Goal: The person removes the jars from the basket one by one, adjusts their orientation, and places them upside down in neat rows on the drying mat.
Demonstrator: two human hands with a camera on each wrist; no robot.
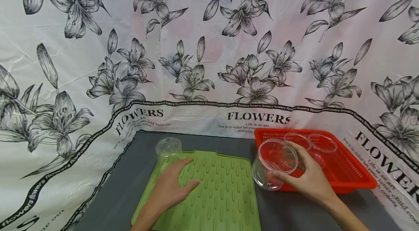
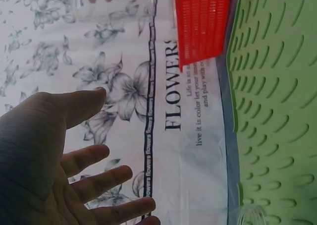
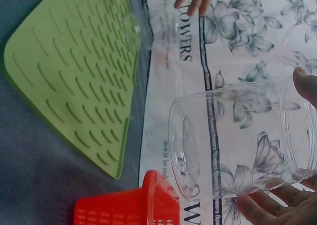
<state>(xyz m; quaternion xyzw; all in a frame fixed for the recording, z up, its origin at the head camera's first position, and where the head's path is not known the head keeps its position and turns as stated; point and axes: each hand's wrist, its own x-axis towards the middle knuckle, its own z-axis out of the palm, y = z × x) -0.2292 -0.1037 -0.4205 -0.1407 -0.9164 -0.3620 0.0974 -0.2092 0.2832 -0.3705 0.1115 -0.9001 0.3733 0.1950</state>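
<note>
Held out with its fingers extended and spread and its thumb set apart, a person's bare left hand (image 1: 169, 189) is seen above the left part of a rectangular green mat (image 1: 222, 194) covered with short raised ridges. Part of a clear, colourless, round jar (image 1: 168, 147) is hidden behind that hand in the head view; the jar is placed at the far left corner of the mat, and in the left wrist view it is shown apart from the fingers. By the bare right hand (image 1: 309, 176), a second clear cylindrical jar (image 1: 274, 167) with a wide round rim is gripped close to its mouth, the thumb being pressed on one side and the fingers curled round the other. This gripped jar is held roughly upright, mouth up, raised off the dark grey table (image 1: 111, 191) between the mat and a rectangular red plastic basket (image 1: 355, 174) with perforated walls. By its body the left edge of the basket is partly overlapped in the head view. Inside the basket, two more clear round rims (image 1: 323, 143) are seen side by side near the far wall. Behind everything, a white cloth (image 1: 196, 114) is hung, printed with black line-drawn lilies, a dark lettered band and the word FLOWERS.
</note>
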